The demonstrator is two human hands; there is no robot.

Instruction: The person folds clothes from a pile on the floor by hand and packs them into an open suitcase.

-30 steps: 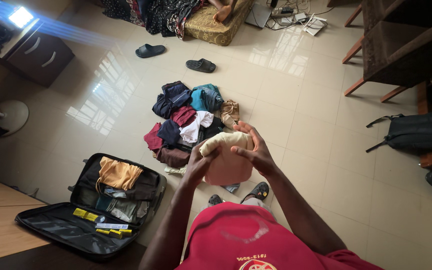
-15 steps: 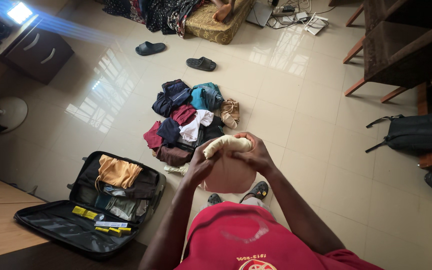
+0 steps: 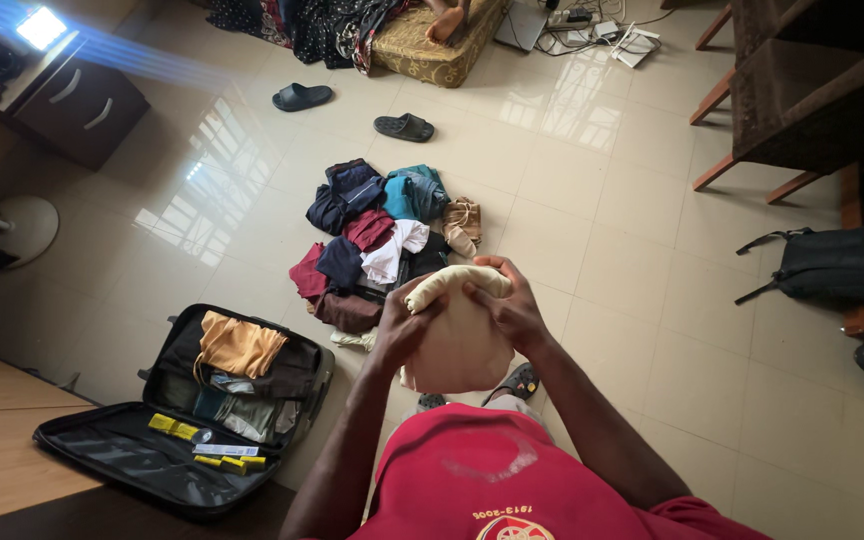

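Observation:
Both my hands hold a beige garment [image 3: 460,340] in front of my chest. Its top edge is rolled into a tube and the rest hangs down. My left hand [image 3: 402,325] grips the roll's left end; my right hand [image 3: 512,305] clasps its right end. Beyond them a pile of folded clothes [image 3: 377,245] in navy, teal, maroon and white lies on the tiled floor. An open black suitcase [image 3: 187,405] lies at the lower left, with an orange garment and other clothes in one half.
Two dark slippers [image 3: 402,127] lie on the floor beyond the pile. A cushion with a person's feet is at the top. A black backpack [image 3: 832,260] and wooden furniture [image 3: 802,90] stand at the right, a dark cabinet [image 3: 77,115] at the upper left.
My right hand has closed from open fingers onto the roll. The garment has been rolled tighter at the top, and its hanging part has lengthened downward.

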